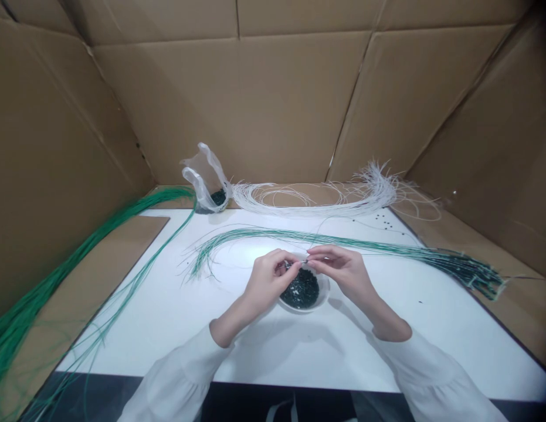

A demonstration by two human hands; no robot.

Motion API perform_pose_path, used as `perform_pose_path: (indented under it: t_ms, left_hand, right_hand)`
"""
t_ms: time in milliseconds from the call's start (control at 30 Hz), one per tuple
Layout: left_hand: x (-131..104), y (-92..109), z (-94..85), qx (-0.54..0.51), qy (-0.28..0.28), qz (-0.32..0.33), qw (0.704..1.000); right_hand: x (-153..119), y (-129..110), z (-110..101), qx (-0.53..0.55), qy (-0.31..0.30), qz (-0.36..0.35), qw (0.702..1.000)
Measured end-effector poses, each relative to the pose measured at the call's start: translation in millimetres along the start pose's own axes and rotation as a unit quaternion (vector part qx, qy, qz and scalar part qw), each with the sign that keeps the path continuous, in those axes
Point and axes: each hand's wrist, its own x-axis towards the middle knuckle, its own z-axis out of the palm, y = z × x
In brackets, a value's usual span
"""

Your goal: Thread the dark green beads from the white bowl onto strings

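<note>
Over a white bowl [326, 291] of small dark green shiny pieces [302, 288], my two hands meet with their fingertips almost touching. My left hand [273, 272] is closed, its thumb and fingers pinched on something too small to make out. The thumb and forefinger of my right hand [338, 266] also pinch, on the end of a thin strand. A short pale, shiny bit shows between the two sets of fingertips. Behind the hands lies a bundle of green strands [273, 234], its right end thick with dark pieces [470, 272].
Loose green strands [101, 234] run down the left side. At the back stand a clear plastic bag [202, 190] with dark pieces and a coil of white strands [299, 205]. Several dark specks [384, 223] lie on the white tabletop [290, 357]. Cardboard walls [255, 105] enclose three sides.
</note>
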Motion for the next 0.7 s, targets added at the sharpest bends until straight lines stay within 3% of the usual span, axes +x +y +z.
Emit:
perform_pose_path:
  t_ms: [267, 467, 600, 700]
  left_hand:
    - [0.3, 1.0, -0.5, -0.001, -0.002, 0.0, 1.0]
    - [0.3, -0.7, 0.4, 0.007, -0.012, 0.011, 1.0]
    - [2.4, -3.4, 0.3, -0.041, 0.025, -0.06, 0.997]
    - [5.7, -5.5, -2.2, -0.122, 0.04, -0.105, 0.986]
  right_hand:
    - [-0.7, -0.1, 0.6, -0.019, 0.003, -0.021, 1.0]
    - [-2.8, -3.2, 3.1, -0.111, -0.012, -0.049, 0.993]
    - [-0.8, -5.1, 0.4, -0.141, -0.034, -0.05, 0.988]
    - [3.4, -7.7, 1.1, -0.258, -0.115, -0.045, 0.958]
